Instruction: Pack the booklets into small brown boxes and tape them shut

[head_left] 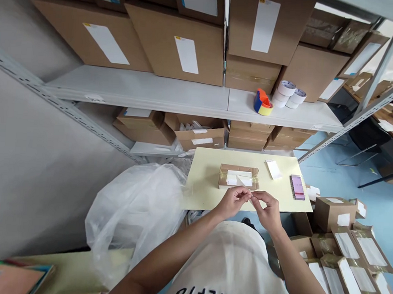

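My left hand point(232, 201) and my right hand point(267, 208) meet just in front of my chest, over the near edge of a pale yellow table point(203, 183). Both are pinched on a small, thin white strip point(248, 194) stretched between the fingertips; it looks like a label or its backing. Just beyond the hands lies a small taped cardboard box point(238, 176) with a white label on top. A loose white slip point(273, 169) and a purple-pink flat object point(297, 187) lie further right on the table.
A large clear plastic bag point(135, 212) bulges at the left. Several small labelled cardboard boxes point(343, 244) are piled at the right. Grey shelving point(186, 95) behind holds big cartons, a tape dispenser point(263, 102) and white tape rolls point(290, 94).
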Demonstrator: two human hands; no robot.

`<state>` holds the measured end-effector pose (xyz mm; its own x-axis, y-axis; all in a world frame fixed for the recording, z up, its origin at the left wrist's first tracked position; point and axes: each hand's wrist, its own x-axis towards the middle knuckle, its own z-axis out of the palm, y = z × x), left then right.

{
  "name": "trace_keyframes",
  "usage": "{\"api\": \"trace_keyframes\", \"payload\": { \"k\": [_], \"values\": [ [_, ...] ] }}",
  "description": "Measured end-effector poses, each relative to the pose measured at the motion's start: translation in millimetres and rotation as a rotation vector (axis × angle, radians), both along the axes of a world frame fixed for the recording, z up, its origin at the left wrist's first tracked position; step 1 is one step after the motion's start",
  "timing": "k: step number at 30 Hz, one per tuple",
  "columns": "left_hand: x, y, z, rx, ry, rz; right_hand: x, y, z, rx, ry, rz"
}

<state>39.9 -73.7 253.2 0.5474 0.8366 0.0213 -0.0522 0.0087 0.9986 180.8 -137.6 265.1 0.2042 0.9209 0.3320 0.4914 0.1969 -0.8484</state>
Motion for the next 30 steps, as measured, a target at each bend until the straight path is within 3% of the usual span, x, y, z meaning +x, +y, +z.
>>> {"api": "trace_keyframes", "payload": {
  "k": [6,11,17,23,30],
  "values": [
    [26,-4,6.1,-0.088,-0.031,0.037,29,8,0.6,0.031,-0.074,0.038],
    [57,-7,6.6,-0.193,-0.06,0.054,67,11,-1.0,0.052,-0.257,0.069],
    [92,-6,5.1,-0.184,0.001,0.132,108,22,-5.7,0.094,-0.405,0.187],
    [118,-7,2.5,-0.212,0.033,0.178,136,30,-9.3,0.029,-0.241,0.275],
    [134,-10,1.7,-0.084,0.141,0.238,150,34,-7.9,-0.119,0.08,0.324]
  ]
}}
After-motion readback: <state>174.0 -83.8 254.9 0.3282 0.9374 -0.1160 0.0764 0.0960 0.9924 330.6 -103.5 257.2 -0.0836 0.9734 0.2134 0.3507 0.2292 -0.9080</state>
